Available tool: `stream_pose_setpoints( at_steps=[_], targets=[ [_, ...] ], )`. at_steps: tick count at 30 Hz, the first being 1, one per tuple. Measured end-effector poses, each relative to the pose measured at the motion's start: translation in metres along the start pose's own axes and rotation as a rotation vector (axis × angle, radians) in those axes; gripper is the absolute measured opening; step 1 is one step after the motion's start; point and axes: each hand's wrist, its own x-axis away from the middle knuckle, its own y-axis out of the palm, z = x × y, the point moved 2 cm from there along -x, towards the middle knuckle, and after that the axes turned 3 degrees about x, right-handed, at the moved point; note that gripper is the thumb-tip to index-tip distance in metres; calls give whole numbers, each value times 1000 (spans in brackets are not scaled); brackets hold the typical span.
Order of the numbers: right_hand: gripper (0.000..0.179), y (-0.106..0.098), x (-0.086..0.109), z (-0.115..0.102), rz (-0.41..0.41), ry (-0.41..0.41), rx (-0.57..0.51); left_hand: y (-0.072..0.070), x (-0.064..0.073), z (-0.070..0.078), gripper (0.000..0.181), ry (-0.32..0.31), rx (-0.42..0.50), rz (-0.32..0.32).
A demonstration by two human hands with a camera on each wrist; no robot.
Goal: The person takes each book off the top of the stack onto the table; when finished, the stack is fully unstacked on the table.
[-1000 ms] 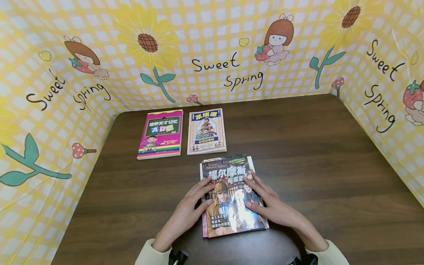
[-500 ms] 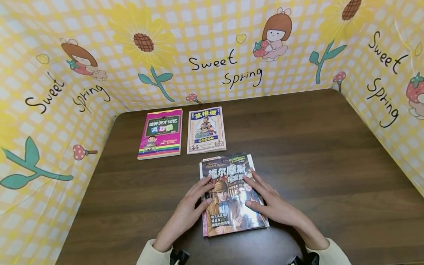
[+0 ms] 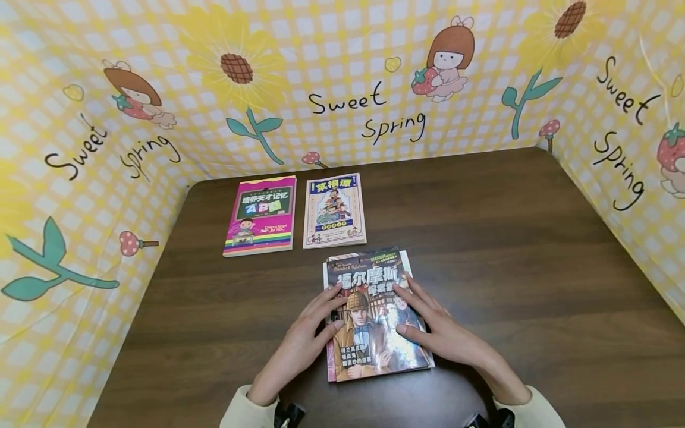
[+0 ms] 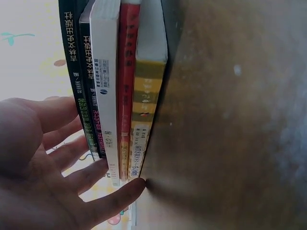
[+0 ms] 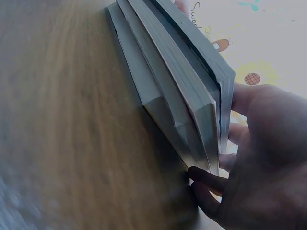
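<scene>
A stack of several books lies near the front of the table, topped by a glossy comic-style book [image 3: 369,321] with a man in a checked cap on its cover. My left hand [image 3: 307,333] rests at the stack's left side, thumb over the cover's edge. In the left wrist view its fingers [image 4: 117,203] reach along the spines, among them a white spine [image 4: 104,86], a red spine [image 4: 127,72] and a yellow-banded spine [image 4: 147,91]. On the opposite side, my right hand [image 3: 441,330] touches the stack, thumb on the cover, fingers [image 5: 208,179] at the page edges.
Farther back on the dark wooden table [image 3: 481,238] lie a pink ABC book [image 3: 262,217] and, just right of it, a cream-and-blue book [image 3: 334,211]. A yellow checked cloth [image 3: 342,59] with cartoon prints walls the table's back and sides.
The view shifts very slightly. Both hands and the stack of books stay where they were.
</scene>
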Motion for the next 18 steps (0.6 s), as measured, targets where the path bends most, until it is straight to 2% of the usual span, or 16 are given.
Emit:
stream_pose_setpoints(
  at_steps=[18],
  targets=[
    [68, 1, 0, -1, -8, 4, -14, 1, 2, -1, 44, 7, -12, 4]
  ],
)
